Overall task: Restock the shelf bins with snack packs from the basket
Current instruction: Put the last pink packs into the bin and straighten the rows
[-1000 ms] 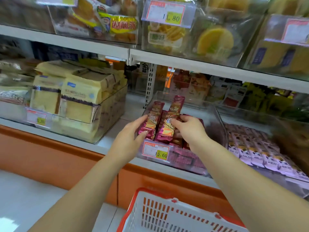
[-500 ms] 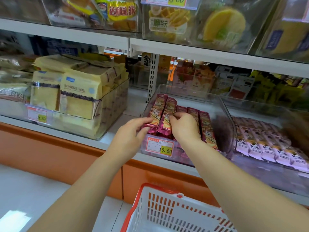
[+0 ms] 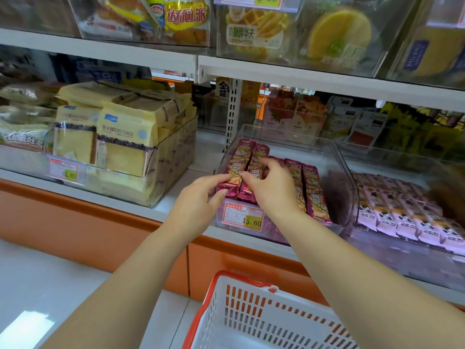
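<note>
Two maroon snack packs (image 3: 240, 157) lie side by side along the left wall of a clear shelf bin (image 3: 338, 170). My left hand (image 3: 197, 200) pinches the near end of the left pack between thumb and fingers. My right hand (image 3: 273, 190) grips the pack beside it with curled fingers. More maroon packs (image 3: 313, 190) lie flat in the same bin to the right of my right hand. The white basket with a red rim (image 3: 219, 293) sits below, at the bottom of the view; what it holds is out of view.
A price tag (image 3: 242, 217) reading 15.60 hangs on the bin's front. To the left is a bin of yellow bread packs (image 3: 125, 139), to the right a bin of pink packs (image 3: 407, 217). An upper shelf (image 3: 302, 76) overhangs the bins.
Both hands have lowered the two maroon packs from a raised tilt to lying flat at the bin's left side. The view has shifted down slightly.
</note>
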